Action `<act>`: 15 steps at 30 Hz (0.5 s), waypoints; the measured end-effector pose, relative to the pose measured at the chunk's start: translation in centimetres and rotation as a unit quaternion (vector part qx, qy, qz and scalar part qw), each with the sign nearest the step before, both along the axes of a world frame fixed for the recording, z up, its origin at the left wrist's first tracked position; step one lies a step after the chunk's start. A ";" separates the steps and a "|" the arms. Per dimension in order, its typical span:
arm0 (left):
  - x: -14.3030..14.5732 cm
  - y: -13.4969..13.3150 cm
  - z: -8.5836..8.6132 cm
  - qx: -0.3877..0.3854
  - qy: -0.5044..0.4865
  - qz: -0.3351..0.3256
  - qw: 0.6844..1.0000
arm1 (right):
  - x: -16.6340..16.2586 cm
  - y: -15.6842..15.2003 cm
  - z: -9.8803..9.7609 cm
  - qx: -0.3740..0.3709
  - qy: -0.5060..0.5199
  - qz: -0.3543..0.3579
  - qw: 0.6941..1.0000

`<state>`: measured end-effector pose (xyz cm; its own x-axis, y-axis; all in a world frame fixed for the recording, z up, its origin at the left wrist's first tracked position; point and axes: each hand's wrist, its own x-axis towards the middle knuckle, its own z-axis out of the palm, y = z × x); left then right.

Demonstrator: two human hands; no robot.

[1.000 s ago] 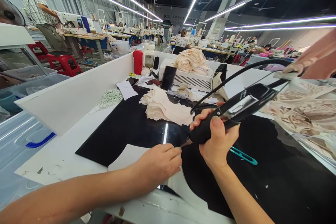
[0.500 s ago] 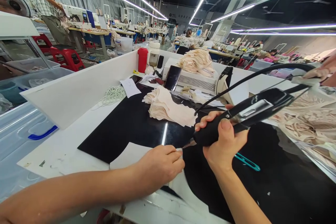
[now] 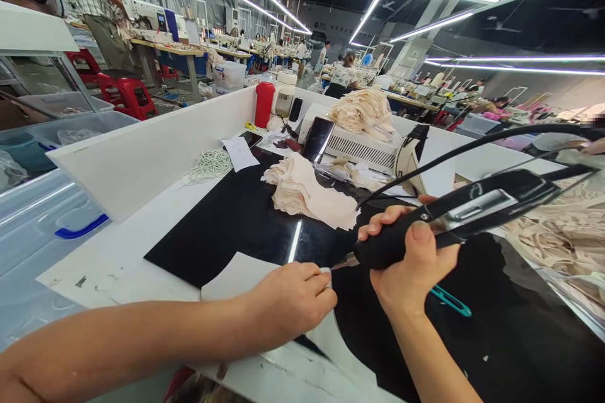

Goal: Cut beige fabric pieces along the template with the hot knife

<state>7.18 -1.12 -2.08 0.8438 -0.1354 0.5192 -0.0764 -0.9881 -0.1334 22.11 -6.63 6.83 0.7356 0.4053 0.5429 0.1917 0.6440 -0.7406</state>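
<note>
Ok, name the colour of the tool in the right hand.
The tool is mostly black, with a silver panel; the head view shows it best.

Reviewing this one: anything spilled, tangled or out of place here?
Two minor things: pale green cord lies tangled left of the black surface, and small white scraps sit on its near right part, looking like stray offcuts. No spill is visible.

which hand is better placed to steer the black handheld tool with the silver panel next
Likely the right hand: it grips the black handheld tool, while the left hand is curled near the tool's metal tip.
</note>
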 end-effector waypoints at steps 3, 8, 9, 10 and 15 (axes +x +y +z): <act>0.0 0.0 -0.1 0.007 -0.004 -0.004 1.000 | -0.1 0.0 0.1 -0.005 -0.001 -0.006 1.000; -0.1 0.0 0.1 0.004 0.003 0.006 1.000 | -0.2 0.0 0.1 -0.003 0.000 -0.015 1.000; -0.1 0.0 0.3 0.006 0.001 0.008 1.000 | -0.2 0.1 0.1 0.001 0.001 -0.015 1.000; -0.1 0.0 0.4 0.009 -0.001 0.008 1.000 | -0.2 0.1 0.1 0.005 0.001 -0.014 1.000; -0.2 -0.1 0.9 0.016 0.002 0.008 1.000 | -0.3 0.2 -0.1 -0.003 0.002 -0.002 1.000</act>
